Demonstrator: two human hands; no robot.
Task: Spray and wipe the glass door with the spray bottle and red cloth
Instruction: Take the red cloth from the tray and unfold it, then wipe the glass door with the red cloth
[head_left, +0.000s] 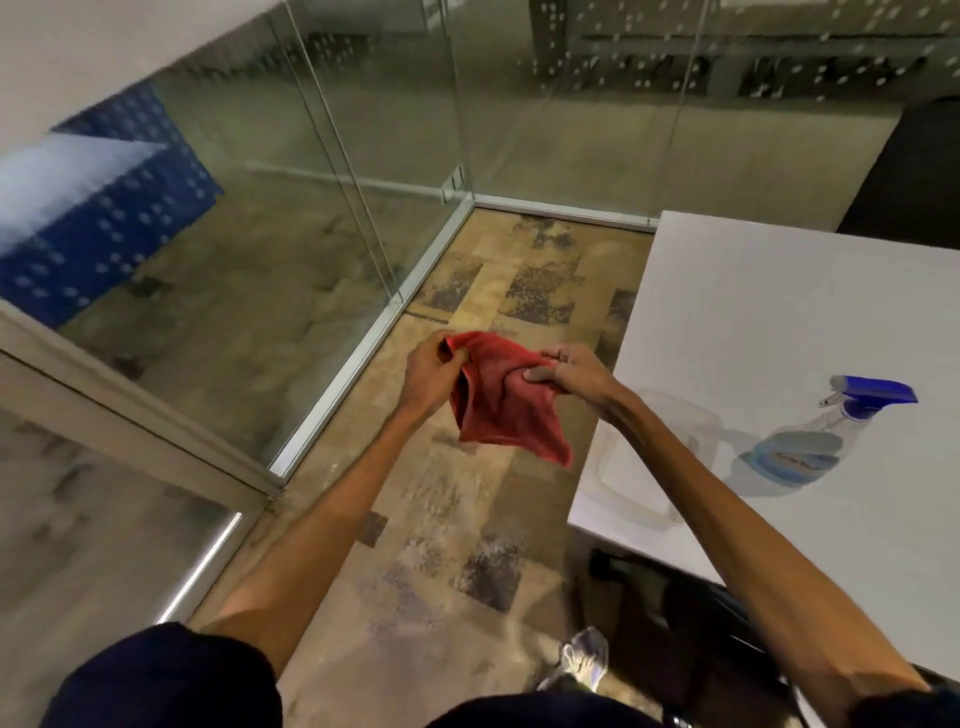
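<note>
The tall clear glass door (249, 218) was seen at the left and far side, well apart from both hands. At the right, the white flat-topped table (779, 312) was seen. The crumpled red cloth (498, 410) was held in the air over the floor, between door and table. The clear plastic spray bottle with a blue trigger head (810, 441) rested on the table, untouched. The cloth's left edge was pinched by the left grip (431, 371), its right edge by the right grip (574, 371). It was judged that a bunched cloth could leave streaks, or the glass be wiped dry, since the bottle was not in hand.
</note>
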